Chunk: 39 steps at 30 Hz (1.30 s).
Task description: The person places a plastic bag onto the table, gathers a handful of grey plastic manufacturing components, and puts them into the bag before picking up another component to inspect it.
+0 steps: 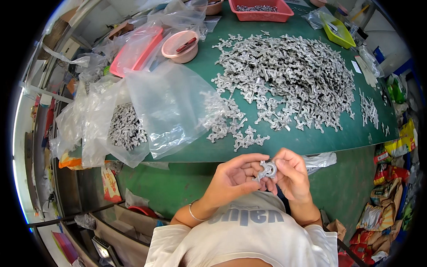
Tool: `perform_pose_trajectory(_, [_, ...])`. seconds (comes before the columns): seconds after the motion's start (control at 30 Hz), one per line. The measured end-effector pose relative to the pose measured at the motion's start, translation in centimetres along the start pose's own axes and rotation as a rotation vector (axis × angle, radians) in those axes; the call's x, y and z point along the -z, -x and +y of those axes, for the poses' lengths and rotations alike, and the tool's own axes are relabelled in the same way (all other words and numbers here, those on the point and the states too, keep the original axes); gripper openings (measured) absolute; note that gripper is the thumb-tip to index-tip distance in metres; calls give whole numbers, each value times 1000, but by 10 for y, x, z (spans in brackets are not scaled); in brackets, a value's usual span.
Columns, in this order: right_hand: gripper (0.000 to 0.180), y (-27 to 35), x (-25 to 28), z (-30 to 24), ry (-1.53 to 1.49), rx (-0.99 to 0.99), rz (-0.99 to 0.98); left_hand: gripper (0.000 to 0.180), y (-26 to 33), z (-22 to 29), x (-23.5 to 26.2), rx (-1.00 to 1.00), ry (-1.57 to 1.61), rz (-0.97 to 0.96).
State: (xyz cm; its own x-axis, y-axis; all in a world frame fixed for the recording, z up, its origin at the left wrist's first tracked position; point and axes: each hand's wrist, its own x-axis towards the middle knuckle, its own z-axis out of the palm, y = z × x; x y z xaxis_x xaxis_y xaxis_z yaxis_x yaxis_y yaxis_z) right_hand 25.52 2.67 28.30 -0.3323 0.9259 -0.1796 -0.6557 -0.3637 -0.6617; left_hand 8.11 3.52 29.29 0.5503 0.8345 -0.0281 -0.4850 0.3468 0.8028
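While two hands (262, 175) pinch one metal casting (268, 169).

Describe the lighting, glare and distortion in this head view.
Head view: even, bright light, soft shadows; white glare on the clear plastic bags; the green table edge bows from fisheye, corners black; the metal part between left hand and right hand stays fairly sharp.

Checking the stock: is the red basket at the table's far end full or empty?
Not empty: the red basket holds a shallow layer of grey metal parts.
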Motion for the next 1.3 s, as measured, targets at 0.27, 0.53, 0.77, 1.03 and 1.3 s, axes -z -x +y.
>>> perform_pose_trajectory(0.27, [14, 3, -4, -5, 2, 9, -16, 52, 0, 2, -5, 38, 45, -43])
perform_pose_trajectory(0.53, [15, 7, -8, -8, -44, -8, -30, 52, 0, 0, -9, 44, 93, -94])
perform_pose_trajectory(0.77, [17, 11, -11, -8, 51, 81, -2, 54, -1, -2, -13, 57, 160, -120])
perform_pose_trajectory(1.03, [17, 14, -1, -33, 280, 145, -50, 39, -12, 1, -24, 126, 166, -227])
perform_pose_trajectory(1.3, [36, 26, -23, -25, 771, 738, 219, 33, -20, 6, -43, -62, -182, 71])
